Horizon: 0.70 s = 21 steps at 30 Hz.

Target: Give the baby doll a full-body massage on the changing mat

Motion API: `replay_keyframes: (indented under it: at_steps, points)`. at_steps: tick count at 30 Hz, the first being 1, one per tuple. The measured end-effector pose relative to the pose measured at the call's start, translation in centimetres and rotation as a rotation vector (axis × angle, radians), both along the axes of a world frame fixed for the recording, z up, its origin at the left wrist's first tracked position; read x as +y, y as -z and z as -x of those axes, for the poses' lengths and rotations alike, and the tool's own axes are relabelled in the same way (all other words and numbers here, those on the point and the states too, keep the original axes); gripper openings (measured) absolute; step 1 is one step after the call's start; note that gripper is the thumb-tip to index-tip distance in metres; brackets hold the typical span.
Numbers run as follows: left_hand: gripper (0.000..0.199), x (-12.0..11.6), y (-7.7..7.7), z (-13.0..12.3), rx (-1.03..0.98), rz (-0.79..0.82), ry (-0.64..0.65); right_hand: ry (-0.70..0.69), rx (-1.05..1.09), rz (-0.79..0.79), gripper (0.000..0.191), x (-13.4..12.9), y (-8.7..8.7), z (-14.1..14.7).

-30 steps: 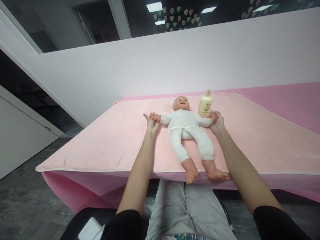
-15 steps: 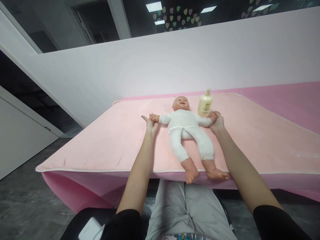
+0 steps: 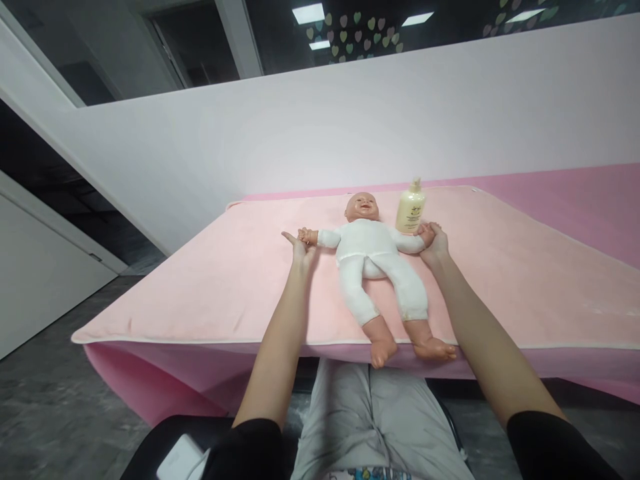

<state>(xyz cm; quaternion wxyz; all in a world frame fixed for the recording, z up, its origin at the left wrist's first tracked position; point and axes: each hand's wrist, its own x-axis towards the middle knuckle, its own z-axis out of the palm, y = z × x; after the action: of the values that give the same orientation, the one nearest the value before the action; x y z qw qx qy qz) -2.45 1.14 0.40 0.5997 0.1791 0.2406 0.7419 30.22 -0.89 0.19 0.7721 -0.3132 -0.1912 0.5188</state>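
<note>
The left hand's (image 3: 301,255) thumb has swung outward a little, towards ten o'clock, and the small doll hand (image 3: 309,236) above it has shifted with it; the right hand (image 3: 437,247) stays as it was. With the doll's torso as the clock's centre and twelve pointing away, grey trousers (image 3: 345,413) lie at six, and a white object (image 3: 181,457) at seven. The doll (image 3: 365,237) lies face up on a pink blanket (image 3: 215,280), feet at the near edge. At nine, the left hand is palm up, thumb splayed, supporting the doll's hand rather than clasping it; at three, the right is closed around the other. The step in hand appears to be holding both arms spread. The next move would call for light, even support at both wrists. A pale yellow pump bottle (image 3: 411,211) stands at one; beyond, at twelve, rises a white wall (image 3: 320,133).
</note>
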Motion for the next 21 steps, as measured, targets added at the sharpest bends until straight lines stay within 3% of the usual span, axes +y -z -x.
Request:
replay_keyframes:
  at_steps: [5,14,21]
  points:
    - [0.063,-0.06,0.09,0.12,-0.098,0.029,-0.031,-0.009,0.0,0.015,0.024,-0.16,-0.13,0.05]
    - [0.062,0.0,0.41,0.45,-0.096,0.048,-0.013,-0.013,-0.051,-0.008,0.025,0.19,0.33,-0.18]
    - [0.06,-0.16,0.2,0.33,-0.127,0.05,-0.02,-0.01,-0.014,0.026,0.026,-0.37,-0.29,0.11]
